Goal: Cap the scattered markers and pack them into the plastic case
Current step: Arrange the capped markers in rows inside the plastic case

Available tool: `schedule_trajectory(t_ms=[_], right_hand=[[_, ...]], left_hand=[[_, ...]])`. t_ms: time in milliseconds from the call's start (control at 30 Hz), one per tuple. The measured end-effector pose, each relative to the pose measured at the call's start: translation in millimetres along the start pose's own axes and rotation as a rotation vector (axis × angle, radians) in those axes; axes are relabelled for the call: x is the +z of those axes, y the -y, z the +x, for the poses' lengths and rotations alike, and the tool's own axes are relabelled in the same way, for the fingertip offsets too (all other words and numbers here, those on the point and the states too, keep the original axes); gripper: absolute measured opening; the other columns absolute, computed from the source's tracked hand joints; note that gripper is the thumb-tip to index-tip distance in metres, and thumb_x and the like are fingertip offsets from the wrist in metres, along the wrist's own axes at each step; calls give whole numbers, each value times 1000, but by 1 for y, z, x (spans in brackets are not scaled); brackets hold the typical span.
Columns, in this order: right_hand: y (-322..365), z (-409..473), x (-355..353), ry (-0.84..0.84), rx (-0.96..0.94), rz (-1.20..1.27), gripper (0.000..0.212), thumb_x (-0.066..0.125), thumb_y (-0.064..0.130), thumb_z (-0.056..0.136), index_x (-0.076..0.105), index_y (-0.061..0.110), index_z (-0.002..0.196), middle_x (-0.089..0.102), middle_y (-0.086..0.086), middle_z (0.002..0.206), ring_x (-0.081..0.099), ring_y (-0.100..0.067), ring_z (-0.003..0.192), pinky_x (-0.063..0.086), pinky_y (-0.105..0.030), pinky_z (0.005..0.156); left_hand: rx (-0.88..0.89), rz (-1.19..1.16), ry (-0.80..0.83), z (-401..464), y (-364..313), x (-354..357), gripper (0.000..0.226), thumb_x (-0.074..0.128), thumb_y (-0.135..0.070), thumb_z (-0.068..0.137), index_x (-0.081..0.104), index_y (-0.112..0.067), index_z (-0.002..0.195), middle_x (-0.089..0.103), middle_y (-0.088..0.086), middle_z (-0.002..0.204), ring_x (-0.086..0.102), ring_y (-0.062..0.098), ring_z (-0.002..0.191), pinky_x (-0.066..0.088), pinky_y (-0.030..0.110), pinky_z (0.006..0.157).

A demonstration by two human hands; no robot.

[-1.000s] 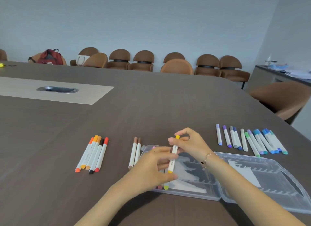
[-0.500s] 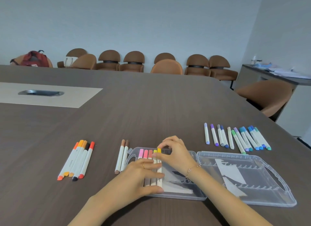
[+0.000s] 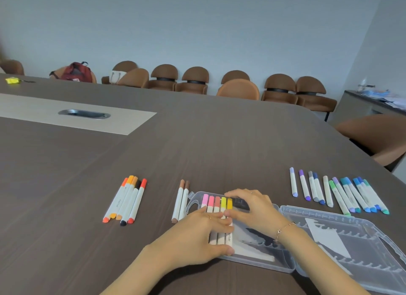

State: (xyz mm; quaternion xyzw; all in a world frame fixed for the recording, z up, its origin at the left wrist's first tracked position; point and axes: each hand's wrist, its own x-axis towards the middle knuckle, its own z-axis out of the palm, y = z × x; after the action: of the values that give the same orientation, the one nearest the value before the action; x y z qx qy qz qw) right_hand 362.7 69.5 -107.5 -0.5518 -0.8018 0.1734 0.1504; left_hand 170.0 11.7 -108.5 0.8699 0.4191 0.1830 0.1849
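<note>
The packing is sitting at an early stage, by the look of it. Five capped markers [image 3: 217, 203] are lying side by side at the left end of the clear plastic case [image 3: 329, 250], their pink, salmon, yellow and amber caps pointing to the far side. The case is lying open on the counter [image 3: 197, 145], and the rest of its slotted tray and its right half are showing no markers. Still waiting outside are an orange-and-red group [image 3: 126, 199] well to the left, two brown markers [image 3: 181, 201] just beside the case's left wall, and a long row of purple, blue and green ones [image 3: 338, 193] to the far right of the case. All seem capped.

The left hand [image 3: 197, 237] is lying flat, fingers loosely extended, pressing on the barrels of the packed markers. The right hand [image 3: 252, 209] is arching over the amber-capped one, fingers curved and touching the row rather than gripping anything.
</note>
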Motion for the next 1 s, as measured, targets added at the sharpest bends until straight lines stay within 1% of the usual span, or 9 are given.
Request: schedule_trajectory(t_ms=[100,200,267,333,367,467,567,800,1000], right_hand=[[1,1,-1,46,3,-17,38,55,56,83,47,48,119,52,23,123,41,-8,119,29,-37,108],[9,5,-11,103,5,-188,39,52,60,84,49,44,120,52,18,122,41,-11,118,27,-35,105],[19,15,-19,125,1,-226,43,49,62,85,56,35,117,55,14,117,45,-11,114,32,-36,101],[39,32,-22,86,-16,-18,38,50,54,89,63,26,111,61,11,111,53,-9,107,43,-33,96],[52,43,-18,68,-35,73,33,51,48,91,64,23,110,63,9,110,56,-8,105,46,-30,94],[98,78,5,114,-127,131,26,51,34,95,65,19,111,64,4,113,57,-9,107,45,-24,94],[138,113,37,192,-171,198,29,48,29,97,62,17,120,62,0,120,56,-12,110,42,-21,93],[180,164,86,218,-146,163,37,45,25,99,51,14,134,55,-8,130,51,-20,122,41,-30,103],[183,179,100,192,-148,227,25,54,28,94,71,13,102,66,-2,112,58,-16,103,48,-35,95]], left_hand=[[37,62,-41,-1,-8,-2,43,59,-50,86,60,-30,124,45,-19,141,34,-3,132,11,19,110],[46,37,-74,-4,-2,-24,30,59,-42,89,68,-28,114,56,-17,130,41,-4,121,21,8,102],[-61,28,-323,-16,19,-55,17,64,-32,87,72,-32,102,65,-18,109,49,-6,107,36,9,95],[-268,-7,-685,-40,54,-91,17,68,-17,83,71,-34,88,64,-15,93,55,-5,92,43,12,81],[-390,-24,-763,-57,70,-107,20,70,-16,82,68,-35,86,63,-14,93,57,-5,88,44,13,79],[-636,-68,-518,-106,113,-129,25,78,-33,74,65,-45,92,61,-19,105,56,-3,100,43,19,87],[-624,-164,-241,-123,131,-125,48,81,-50,62,62,-49,107,50,-33,122,47,-10,115,39,21,99],[-578,-122,-121,-107,136,-110,60,78,-51,66,55,-45,121,46,-34,129,39,-4,124,37,24,105],[-548,-111,-132,-104,144,-105,56,77,-41,73,55,-42,125,48,-31,130,40,-4,124,39,23,103]])
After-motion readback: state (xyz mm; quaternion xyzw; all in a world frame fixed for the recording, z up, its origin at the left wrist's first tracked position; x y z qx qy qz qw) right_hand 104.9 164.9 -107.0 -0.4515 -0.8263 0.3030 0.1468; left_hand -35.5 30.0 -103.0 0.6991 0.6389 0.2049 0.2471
